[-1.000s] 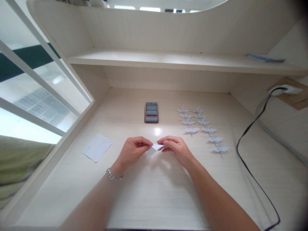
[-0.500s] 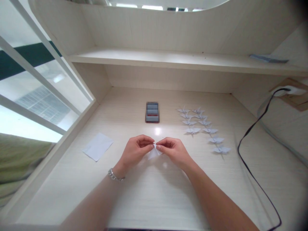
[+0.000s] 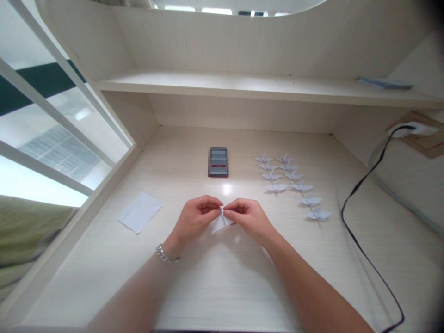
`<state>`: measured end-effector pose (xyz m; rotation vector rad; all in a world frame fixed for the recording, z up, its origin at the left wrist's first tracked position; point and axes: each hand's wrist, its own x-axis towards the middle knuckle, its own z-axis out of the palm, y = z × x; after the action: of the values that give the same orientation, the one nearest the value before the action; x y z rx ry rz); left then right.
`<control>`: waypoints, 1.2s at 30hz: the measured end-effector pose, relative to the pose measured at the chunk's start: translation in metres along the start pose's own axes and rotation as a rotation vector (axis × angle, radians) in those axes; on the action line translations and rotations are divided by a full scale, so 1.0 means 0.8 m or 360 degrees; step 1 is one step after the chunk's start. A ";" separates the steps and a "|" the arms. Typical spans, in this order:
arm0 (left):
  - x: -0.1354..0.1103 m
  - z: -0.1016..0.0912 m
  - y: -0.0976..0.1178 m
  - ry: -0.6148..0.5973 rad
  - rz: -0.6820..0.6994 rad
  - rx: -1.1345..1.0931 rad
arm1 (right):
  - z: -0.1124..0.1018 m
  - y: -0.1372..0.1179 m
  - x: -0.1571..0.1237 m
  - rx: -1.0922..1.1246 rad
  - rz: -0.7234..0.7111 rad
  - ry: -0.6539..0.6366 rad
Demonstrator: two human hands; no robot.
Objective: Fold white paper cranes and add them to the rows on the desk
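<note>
Right hand (image 3: 251, 215): moved inward since one second ago; its fingertips are now close to those of the left hand (image 3: 197, 213), and more of the folded paper (image 3: 219, 225) shows below them.
Desk (image 3: 215, 291): pale surface beneath the folded paper, extending on all sides of it.
Shelf (image 3: 225, 82): pale board, beyond and above the folded paper.
Green cloth (image 3: 31, 236): far left of the folded paper, outside the desk's edge.
Black cable (image 3: 357, 187): far right of the folded paper; upper end plugged into a wall socket (image 3: 425, 132).
Left-hand grip: thumb and fingers pinch the top of the folded paper from its left.
Right-hand grip: thumb and fingers pinch the top of the folded paper from its right; remaining fingers curled.
Paper sheet (image 3: 139, 212): flat, well to the left of the folded paper.
Dark object (image 3: 218, 162): rectangular, blurred; beyond the folded paper, well apart.
Folded paper position: between both hands, pointed flap directed downward; contact with the desk cannot be told.
Paper cranes (image 3: 293, 176): ten, in columns of four and six, right of and beyond the folded paper.
Bracelet (image 3: 167, 255): silver chain on the left wrist, left of and nearer than the folded paper.
</note>
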<state>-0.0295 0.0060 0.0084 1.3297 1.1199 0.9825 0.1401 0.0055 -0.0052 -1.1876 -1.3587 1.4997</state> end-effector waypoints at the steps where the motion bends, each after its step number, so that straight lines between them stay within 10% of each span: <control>1: 0.001 0.000 -0.001 0.0009 -0.0038 -0.0031 | 0.000 0.000 0.000 0.0007 0.0008 0.0005; 36: 0.004 0.003 -0.008 0.0066 -0.0017 -0.0027 | 0.011 0.000 0.000 0.0199 0.0084 0.0016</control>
<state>-0.0273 0.0082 0.0017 1.2941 1.1466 1.0138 0.1314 0.0031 -0.0052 -1.1580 -1.2170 1.5898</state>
